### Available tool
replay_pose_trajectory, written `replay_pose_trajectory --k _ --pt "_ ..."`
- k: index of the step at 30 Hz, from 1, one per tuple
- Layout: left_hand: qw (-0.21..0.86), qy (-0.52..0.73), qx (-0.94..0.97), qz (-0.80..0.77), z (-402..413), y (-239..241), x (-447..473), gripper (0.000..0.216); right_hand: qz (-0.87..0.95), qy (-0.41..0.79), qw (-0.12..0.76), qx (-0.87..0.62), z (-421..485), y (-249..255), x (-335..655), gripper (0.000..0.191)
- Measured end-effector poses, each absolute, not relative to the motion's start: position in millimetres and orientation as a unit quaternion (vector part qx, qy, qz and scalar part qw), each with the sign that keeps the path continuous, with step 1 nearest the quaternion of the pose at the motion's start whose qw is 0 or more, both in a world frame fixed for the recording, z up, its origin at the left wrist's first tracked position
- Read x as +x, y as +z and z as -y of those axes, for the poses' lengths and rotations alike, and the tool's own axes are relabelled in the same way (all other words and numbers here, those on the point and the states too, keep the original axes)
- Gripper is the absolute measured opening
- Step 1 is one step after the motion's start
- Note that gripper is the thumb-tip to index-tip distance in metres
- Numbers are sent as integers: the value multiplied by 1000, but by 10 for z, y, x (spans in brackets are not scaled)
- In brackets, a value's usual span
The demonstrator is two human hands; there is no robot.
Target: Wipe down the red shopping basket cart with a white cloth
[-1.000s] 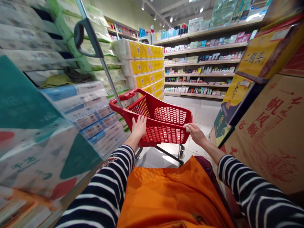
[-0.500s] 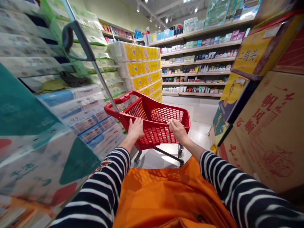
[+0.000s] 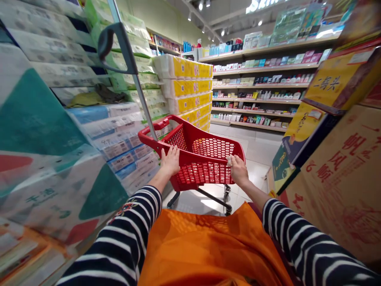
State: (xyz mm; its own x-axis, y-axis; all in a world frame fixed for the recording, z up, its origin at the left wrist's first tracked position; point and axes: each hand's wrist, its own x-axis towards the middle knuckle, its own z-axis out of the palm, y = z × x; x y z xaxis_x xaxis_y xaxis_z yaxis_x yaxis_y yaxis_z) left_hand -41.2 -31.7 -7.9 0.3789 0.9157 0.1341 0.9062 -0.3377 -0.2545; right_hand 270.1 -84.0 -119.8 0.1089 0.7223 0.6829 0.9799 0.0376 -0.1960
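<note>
Plastic-wrapped packs (image 3: 38,198) crowd the left, yellow-banded packs (image 3: 190,85) stand beyond the red cart (image 3: 200,157), and a cardboard carton (image 3: 348,174) bounds the right; stocked shelves (image 3: 268,49) line the far side. The cart sits in the middle, its smooth plastic body pierced with rounded holes. The left hand (image 3: 171,161) lies spread on its near rim; the right hand (image 3: 239,171) pinches a small white wad (image 3: 229,160) against that rim, farther right

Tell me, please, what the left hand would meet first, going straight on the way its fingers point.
The near rim of the red cart, which the left hand seems to touch; past it, probably the cart's inner grid panel, though depth is unclear.
</note>
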Motion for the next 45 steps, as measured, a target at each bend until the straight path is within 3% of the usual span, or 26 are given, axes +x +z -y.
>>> replay_pose_trajectory --k 8,16,25,33,41,45 --pt "136 47 -826 545 361 32 -497 83 721 -151 291 -610 514 -888 1521 56" --pt "126 25 -836 534 400 -16 -532 82 714 -157 305 -611 479 -976 1758 52" --pt "134 -3 -848 513 408 -51 -659 81 751 -113 330 -561 123 -728 786 52" --pt "157 -61 -799 577 407 8 -917 77 740 -132 318 -578 252 -838 1166 52" --pt "139 -96 -799 577 329 69 -999 70 771 -95 338 -531 -50 -377 130 45" --pt "168 -115 -762 615 257 17 -1070 64 786 -108 321 -517 -58 -307 79 44"
